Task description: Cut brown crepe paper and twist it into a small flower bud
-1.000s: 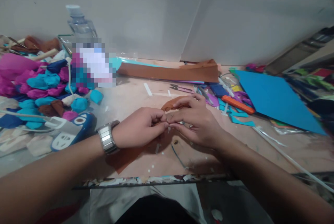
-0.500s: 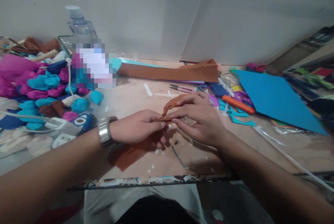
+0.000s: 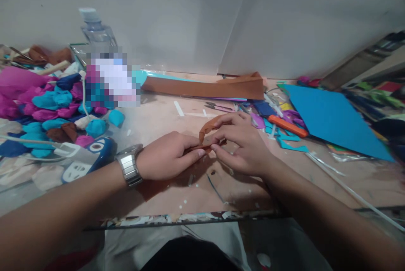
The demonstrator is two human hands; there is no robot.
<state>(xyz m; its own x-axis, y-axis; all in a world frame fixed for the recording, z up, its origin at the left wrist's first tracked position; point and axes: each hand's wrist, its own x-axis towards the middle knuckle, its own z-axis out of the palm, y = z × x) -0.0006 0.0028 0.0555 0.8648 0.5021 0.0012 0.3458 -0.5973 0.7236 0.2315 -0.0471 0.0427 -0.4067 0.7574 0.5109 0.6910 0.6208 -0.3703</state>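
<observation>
A strip of brown crepe paper (image 3: 208, 128) curls up between my two hands over the table. My left hand (image 3: 167, 155), with a metal watch on its wrist, pinches the strip's gathered edge between thumb and index finger; its other fingers are hidden beneath. From the other side, my right hand (image 3: 242, 142) grips the same strip with thumb and fingertips. Its upper part arches under the right fingers. The strip's lower end lies mostly out of sight below my left hand.
Pink, blue and teal crumpled paper pieces (image 3: 52, 98) pile up at left, beside a clear bottle (image 3: 98, 30). Folded brown paper (image 3: 202, 87) lies along the wall. Small pink-handled snips (image 3: 220, 107), an orange cutter (image 3: 287, 126) and a blue sheet (image 3: 335, 115) are to the right.
My left hand has turned more palm-down, its lower fingers going out of sight. Less of the strip's hanging end shows below it. My right hand stays nearly in place.
</observation>
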